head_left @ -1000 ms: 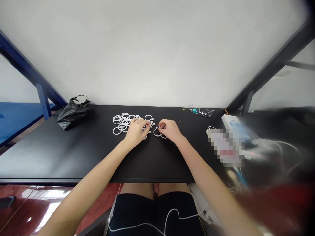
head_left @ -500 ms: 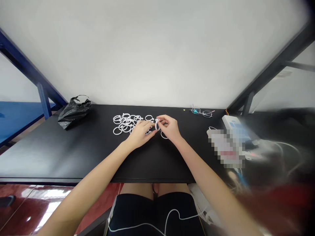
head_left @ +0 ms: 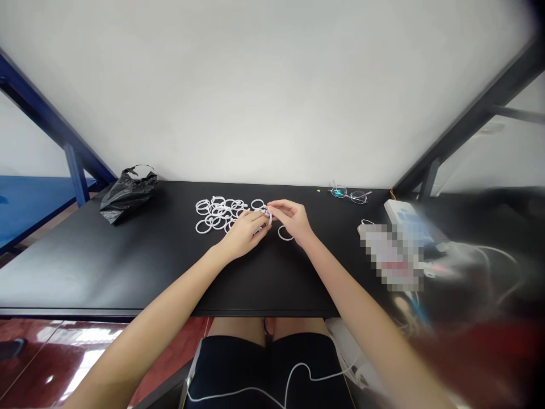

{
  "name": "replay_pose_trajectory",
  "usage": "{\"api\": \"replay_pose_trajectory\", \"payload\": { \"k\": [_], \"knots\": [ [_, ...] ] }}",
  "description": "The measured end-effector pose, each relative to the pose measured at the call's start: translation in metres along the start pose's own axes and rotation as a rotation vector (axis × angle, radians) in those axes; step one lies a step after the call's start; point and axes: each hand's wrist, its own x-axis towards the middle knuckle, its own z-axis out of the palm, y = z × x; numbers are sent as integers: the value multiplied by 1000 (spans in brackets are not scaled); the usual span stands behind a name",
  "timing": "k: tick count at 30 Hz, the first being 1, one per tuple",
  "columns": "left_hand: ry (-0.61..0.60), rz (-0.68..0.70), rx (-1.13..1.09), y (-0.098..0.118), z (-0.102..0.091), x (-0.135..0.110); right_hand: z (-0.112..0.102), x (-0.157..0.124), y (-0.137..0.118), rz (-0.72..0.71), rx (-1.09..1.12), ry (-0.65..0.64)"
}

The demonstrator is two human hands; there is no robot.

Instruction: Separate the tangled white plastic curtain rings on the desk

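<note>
Between my two hands, above the black table (head_left: 281,278), a white plastic ring (head_left: 269,217) stands on edge. My left hand (head_left: 247,230) has its fingers closed on the ring's left side. The thumb and fingers of my right hand (head_left: 293,218) pinch the upper part of the same ring. To the left lies a pile of white rings (head_left: 219,215) with small knobs, partly hidden behind my left hand. One separate white ring (head_left: 285,233) rests on the table under my right hand, which covers part of it.
A crumpled black plastic bag (head_left: 130,193) sits at the back left. Eyeglasses (head_left: 349,194) lie at the back right, near the wall. Further right are a white box (head_left: 406,218), a blurred-out item (head_left: 394,258) and white cables. A white cord (head_left: 238,392) crosses my lap.
The held ring has turned a little and moved slightly left, with its knobbed top less visible. My right hand's fingers have shifted left over it, uncovering more of the separate ring.
</note>
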Motion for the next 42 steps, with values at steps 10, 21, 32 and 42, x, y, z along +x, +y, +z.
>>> {"api": "replay_pose_trajectory", "payload": {
  "k": [10,21,32,42],
  "knots": [
    [181,-92,-181,-1,-2,2,-5,3,1,-58,61,126],
    [23,-333,-879,-8,-10,7,2,-1,1,32,239,137],
    [73,-385,-886,-5,-12,8,0,1,1,53,211,118],
    [318,-362,-25,-29,-14,0,-22,2,8,32,-697,54]
  ]
}}
